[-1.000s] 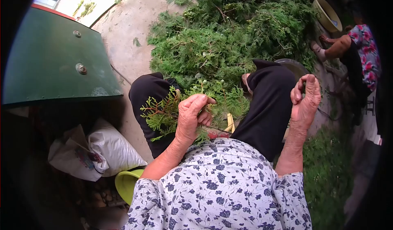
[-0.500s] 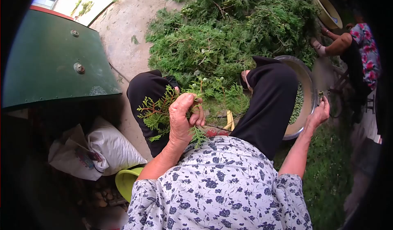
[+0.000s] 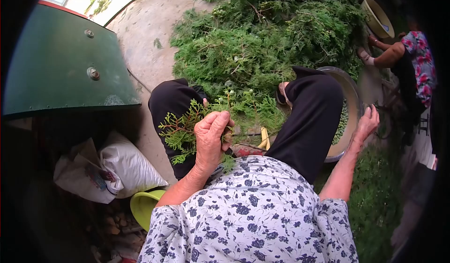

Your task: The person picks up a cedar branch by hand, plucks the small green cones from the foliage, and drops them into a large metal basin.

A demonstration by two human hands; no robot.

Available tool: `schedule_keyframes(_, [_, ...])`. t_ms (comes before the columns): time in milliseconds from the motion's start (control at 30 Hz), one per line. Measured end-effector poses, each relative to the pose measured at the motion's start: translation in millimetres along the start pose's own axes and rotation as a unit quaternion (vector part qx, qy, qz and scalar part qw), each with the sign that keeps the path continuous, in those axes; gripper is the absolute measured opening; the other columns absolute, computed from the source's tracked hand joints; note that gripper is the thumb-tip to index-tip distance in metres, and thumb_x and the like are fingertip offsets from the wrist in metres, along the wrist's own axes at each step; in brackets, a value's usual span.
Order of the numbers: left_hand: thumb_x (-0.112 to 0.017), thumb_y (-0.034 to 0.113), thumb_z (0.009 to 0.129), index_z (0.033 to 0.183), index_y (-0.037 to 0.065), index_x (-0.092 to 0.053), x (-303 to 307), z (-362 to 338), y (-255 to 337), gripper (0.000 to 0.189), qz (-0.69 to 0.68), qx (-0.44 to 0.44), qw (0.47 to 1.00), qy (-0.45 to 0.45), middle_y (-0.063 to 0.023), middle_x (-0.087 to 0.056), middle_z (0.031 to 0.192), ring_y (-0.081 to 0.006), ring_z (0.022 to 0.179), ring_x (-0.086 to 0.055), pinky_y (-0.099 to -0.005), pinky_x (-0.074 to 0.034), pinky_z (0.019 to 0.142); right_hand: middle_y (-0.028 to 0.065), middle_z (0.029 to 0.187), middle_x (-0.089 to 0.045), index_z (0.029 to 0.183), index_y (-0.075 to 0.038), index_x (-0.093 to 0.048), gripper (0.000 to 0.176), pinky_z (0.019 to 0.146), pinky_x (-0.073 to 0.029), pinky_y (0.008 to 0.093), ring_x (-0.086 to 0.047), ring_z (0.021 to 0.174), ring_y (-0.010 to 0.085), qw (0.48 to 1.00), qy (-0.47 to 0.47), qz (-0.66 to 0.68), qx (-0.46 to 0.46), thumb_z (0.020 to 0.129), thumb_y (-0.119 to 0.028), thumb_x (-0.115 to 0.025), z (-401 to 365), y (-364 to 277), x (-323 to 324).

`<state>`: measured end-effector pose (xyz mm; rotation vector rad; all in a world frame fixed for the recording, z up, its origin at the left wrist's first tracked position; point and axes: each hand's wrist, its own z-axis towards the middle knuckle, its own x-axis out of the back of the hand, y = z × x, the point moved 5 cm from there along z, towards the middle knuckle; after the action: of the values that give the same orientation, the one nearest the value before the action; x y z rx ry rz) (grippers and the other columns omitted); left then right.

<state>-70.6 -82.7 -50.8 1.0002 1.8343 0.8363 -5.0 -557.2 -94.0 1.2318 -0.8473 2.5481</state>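
My left hand (image 3: 212,135) is closed around a green cypress sprig (image 3: 179,127), whose flat leafy twigs stick out to the left over my knee. My right hand (image 3: 367,123) is stretched out to the right, just outside the rim of a wide metal basin (image 3: 348,139). Its fingers look loosely apart, and I see no clear object between them. Small round green cones (image 3: 343,122) lie in the basin, partly hidden by my right leg. More cypress foliage (image 3: 262,113) lies between my feet.
A large heap of cut cypress branches (image 3: 262,47) fills the ground ahead. Another person (image 3: 417,66) sits at the right near a tan basin (image 3: 376,17). At the left are a green metal cover (image 3: 61,61), white sacks (image 3: 129,169) and a yellow-green tub (image 3: 145,207).
The small green piece at my right fingertips no longer shows there, and those fingers have loosened beside the basin. My left hand has closed more tightly on the sprig.
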Motion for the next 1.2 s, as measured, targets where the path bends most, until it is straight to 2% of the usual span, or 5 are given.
schedule_keyframes(167, [-0.060, 0.019, 0.087, 0.071, 0.000, -0.060, -10.1, -9.4, -1.7, 0.024, 0.078, -0.001, 0.994, -0.082, 0.0011, -0.053, 0.059, -0.0024, 0.046, -0.042, -0.0180, -0.029, 0.037, 0.0046, 0.080, -0.063, 0.099, 0.000, -0.062, 0.016, 0.057, -0.042, 0.0184, -0.056, 0.066, 0.0063, 0.840, -0.178, 0.506, -0.083, 0.089, -0.008, -0.052, -53.0, -182.5, 39.9])
schedule_keyframes(400, [-0.060, 0.015, 0.085, 0.071, -0.001, -0.058, -23.5, -18.2, 5.5, 0.022, 0.123, -0.047, 0.983, -0.129, -0.0008, -0.052, 0.057, -0.0036, 0.041, -0.039, -0.0183, -0.027, 0.036, 0.0067, 0.062, -0.055, 0.123, 0.008, -0.042, 0.047, 0.032, -0.039, 0.0191, -0.052, 0.039, 0.0095, 0.456, -0.722, 0.438, -0.282, 0.086, -0.015, -0.058, -218.1, -257.5, -19.9])
schedule_keyframes(667, [-0.060, 0.011, 0.083, 0.076, -0.001, -0.060, -17.5, -14.6, 0.9, 0.014, 0.150, 0.003, 0.985, -0.082, 0.0014, -0.052, 0.061, -0.0025, 0.048, -0.042, -0.0180, -0.031, 0.043, -0.0014, 0.064, -0.055, 0.090, -0.001, -0.060, 0.014, 0.039, -0.037, 0.0171, -0.048, 0.048, 0.0034, 0.459, -0.678, 0.493, -0.295, 0.084, -0.014, -0.061, -234.6, -268.2, -29.5])
schedule_keyframes(800, [-0.059, 0.001, 0.078, 0.099, 0.000, -0.055, -0.4, -6.8, 10.7, 0.021, 0.328, -0.228, 0.913, 0.081, -0.0062, -0.055, 0.083, -0.0091, 0.061, -0.052, -0.0225, -0.045, 0.057, -0.0016, 0.068, -0.058, 0.089, -0.001, -0.061, 0.012, 0.046, -0.042, 0.0182, -0.051, 0.054, 0.0039, 0.465, -0.671, 0.484, -0.315, 0.083, -0.012, -0.062, -232.1, -256.8, -26.7])
schedule_keyframes(1200, [-0.058, 0.009, 0.085, 0.101, -0.002, -0.060, 13.2, 14.0, -23.4, 0.019, 0.147, 0.027, 0.988, 0.045, 0.0008, -0.060, 0.074, -0.0014, 0.049, -0.046, -0.0162, -0.037, 0.042, 0.0007, 0.076, -0.061, 0.089, 0.001, -0.062, 0.013, 0.057, -0.044, 0.0209, -0.053, 0.064, 0.0054, 0.456, -0.658, 0.524, -0.291, 0.082, -0.011, -0.062, -240.9, -251.3, -31.5])
